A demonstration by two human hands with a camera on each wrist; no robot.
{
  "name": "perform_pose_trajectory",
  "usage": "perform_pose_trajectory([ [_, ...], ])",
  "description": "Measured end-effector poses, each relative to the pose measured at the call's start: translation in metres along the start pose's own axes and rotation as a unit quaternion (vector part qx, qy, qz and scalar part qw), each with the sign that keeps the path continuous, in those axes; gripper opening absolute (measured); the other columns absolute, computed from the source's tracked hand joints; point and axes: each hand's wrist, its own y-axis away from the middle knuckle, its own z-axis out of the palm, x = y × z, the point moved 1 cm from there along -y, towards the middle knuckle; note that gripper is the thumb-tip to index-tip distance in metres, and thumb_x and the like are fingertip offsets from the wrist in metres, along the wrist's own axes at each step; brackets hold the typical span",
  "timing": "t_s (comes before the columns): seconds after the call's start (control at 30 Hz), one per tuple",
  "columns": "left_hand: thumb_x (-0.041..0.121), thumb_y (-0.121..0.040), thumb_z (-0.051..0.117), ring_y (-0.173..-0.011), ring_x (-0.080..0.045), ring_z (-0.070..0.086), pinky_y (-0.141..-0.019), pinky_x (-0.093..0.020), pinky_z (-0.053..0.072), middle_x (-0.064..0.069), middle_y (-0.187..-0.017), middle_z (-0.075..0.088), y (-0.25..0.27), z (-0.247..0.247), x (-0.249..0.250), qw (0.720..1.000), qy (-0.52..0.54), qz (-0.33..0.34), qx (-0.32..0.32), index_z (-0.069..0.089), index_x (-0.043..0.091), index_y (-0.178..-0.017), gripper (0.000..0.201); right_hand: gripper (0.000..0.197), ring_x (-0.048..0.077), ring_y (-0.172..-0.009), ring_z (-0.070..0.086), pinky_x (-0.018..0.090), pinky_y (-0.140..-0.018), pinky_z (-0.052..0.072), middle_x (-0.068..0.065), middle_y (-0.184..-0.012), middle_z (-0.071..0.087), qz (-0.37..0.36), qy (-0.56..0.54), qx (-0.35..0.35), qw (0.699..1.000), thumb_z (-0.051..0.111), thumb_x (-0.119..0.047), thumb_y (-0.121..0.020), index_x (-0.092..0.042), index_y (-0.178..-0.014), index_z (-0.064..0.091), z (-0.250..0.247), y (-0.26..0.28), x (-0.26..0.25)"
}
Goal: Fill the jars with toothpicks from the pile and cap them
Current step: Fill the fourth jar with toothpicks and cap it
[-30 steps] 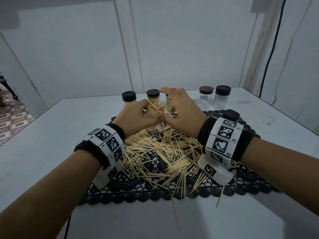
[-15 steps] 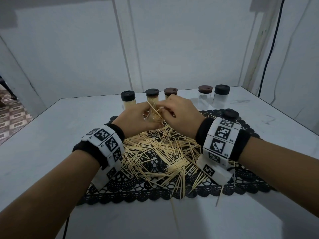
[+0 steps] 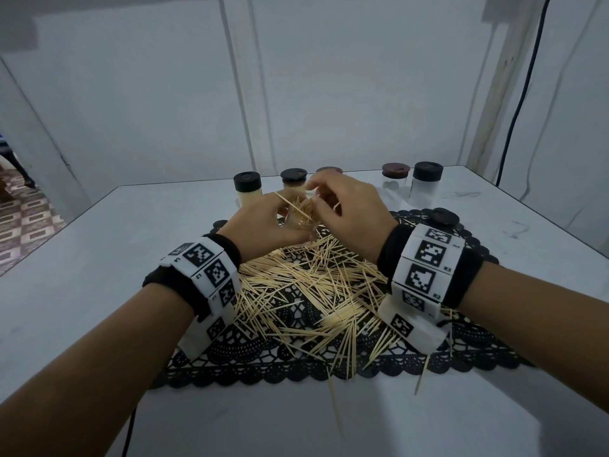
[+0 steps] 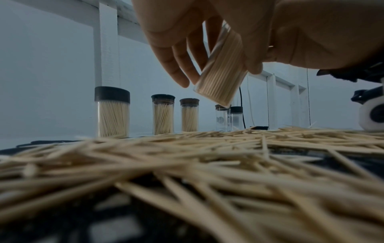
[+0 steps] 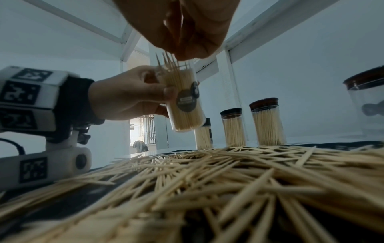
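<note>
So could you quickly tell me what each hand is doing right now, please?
Left hand: holding the jar.
Right hand: pinching toothpicks over it.

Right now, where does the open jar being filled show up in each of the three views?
Head: the open jar sits upper centre, mostly hidden between both hands.
Left wrist: upper centre, tilted, gripped by the left hand.
Right wrist: left of centre, label facing the camera, right hand above its mouth.
Shared landmark: the three capped full jars behind.

Dim bluish light, blurred wide-angle foregrounds
</note>
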Motion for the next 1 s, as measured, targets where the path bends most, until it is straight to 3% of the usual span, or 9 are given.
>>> perform_pose_trajectory([
  [0.13,0.031,-0.071,0.079,-0.088,0.005,0.053,-0.078,-0.013,0.045,0.023,-0.09,0.056,0.0,0.0,-0.001,1.0,-0.003,0.003,-0.011,0.053,0.037,-0.1,0.039,0.007,0.003,-0.066,0.049,0.01,-0.067,0.039,-0.01,-0.074,0.055,-0.002,-0.022,0.015,1.0,0.061,-0.011,-0.085,-0.006,-0.087,0.066,-0.003,0.001,0.001],
  [0.3,0.028,-0.072,0.079,-0.086,0.006,0.054,-0.076,-0.01,0.043,0.022,-0.088,0.057,0.0,0.0,0.001,1.0,0.002,0.003,-0.001,0.052,0.037,-0.1,0.04,0.022,-0.001,-0.07,0.042,0.001,-0.067,0.034,0.0,-0.09,0.047,0.001,-0.006,0.012,1.0,0.053,-0.011,-0.085,-0.004,-0.098,0.068,0.003,0.0,0.003],
  [0.43,0.02,-0.074,0.075,-0.08,0.006,0.054,-0.068,-0.003,0.04,0.021,-0.081,0.056,0.001,0.0,0.002,1.0,-0.016,0.011,-0.006,0.048,0.043,-0.085,0.037,0.029,0.005,-0.078,0.043,0.009,-0.068,0.035,0.0,-0.095,0.046,-0.014,0.019,-0.052,0.998,0.053,-0.024,-0.08,-0.007,-0.101,0.063,0.003,0.002,-0.001],
  [0.5,0.019,-0.074,0.074,-0.081,-0.002,0.055,-0.065,-0.003,0.038,0.018,-0.082,0.056,0.001,0.0,0.001,0.999,-0.038,0.012,-0.015,0.052,0.036,-0.089,0.032,0.032,0.008,-0.081,0.044,0.011,-0.07,0.032,0.002,-0.093,0.05,-0.036,0.043,-0.085,0.995,0.063,-0.032,-0.078,-0.007,-0.098,0.065,0.005,0.001,-0.001],
  [0.63,0.024,-0.072,0.074,-0.082,-0.002,0.055,-0.067,-0.007,0.04,0.015,-0.086,0.06,0.001,0.001,-0.001,0.999,-0.039,0.011,-0.02,0.059,0.026,-0.095,0.028,0.017,-0.003,-0.069,0.038,0.0,-0.072,0.032,-0.004,-0.082,0.048,-0.056,0.012,-0.071,0.996,0.07,-0.02,-0.075,-0.007,-0.085,0.068,0.006,0.001,0.001],
  [0.73,0.029,-0.072,0.073,-0.082,-0.004,0.056,-0.069,-0.016,0.043,0.012,-0.085,0.062,0.001,0.002,0.0,0.999,-0.046,0.018,-0.019,0.061,0.023,-0.092,0.024,0.011,0.001,-0.062,0.037,0.0,-0.069,0.033,-0.007,-0.075,0.051,-0.069,0.002,-0.042,0.997,0.063,-0.016,-0.078,-0.006,-0.08,0.067,0.006,0.002,-0.001],
  [0.83,0.03,-0.073,0.075,-0.086,-0.013,0.059,-0.076,-0.025,0.048,0.008,-0.085,0.063,0.001,0.002,0.002,0.999,-0.043,0.013,-0.015,0.06,0.023,-0.091,0.024,0.01,0.004,-0.067,0.046,0.009,-0.066,0.037,0.0,-0.076,0.061,-0.044,-0.007,-0.028,0.999,0.056,-0.013,-0.085,-0.005,-0.085,0.063,0.003,0.002,0.0],
  [0.9,0.029,-0.073,0.076,-0.085,-0.01,0.058,-0.075,-0.019,0.046,0.017,-0.082,0.06,0.001,0.001,0.002,0.999,-0.039,0.012,-0.012,0.056,0.03,-0.093,0.028,0.01,0.012,-0.069,0.056,0.016,-0.065,0.043,0.003,-0.079,0.063,-0.021,-0.018,-0.03,0.999,0.055,-0.01,-0.087,-0.006,-0.095,0.06,0.0,0.002,0.0],
  [1.0,0.031,-0.073,0.077,-0.087,-0.008,0.056,-0.073,-0.014,0.042,0.022,-0.082,0.055,0.0,0.001,0.002,0.999,-0.048,0.011,-0.013,0.055,0.031,-0.096,0.032,0.027,0.001,-0.067,0.057,0.009,-0.064,0.045,-0.008,-0.076,0.059,0.006,-0.048,-0.024,0.999,0.055,-0.007,-0.088,-0.012,-0.115,0.055,-0.002,0.003,-0.002],
])
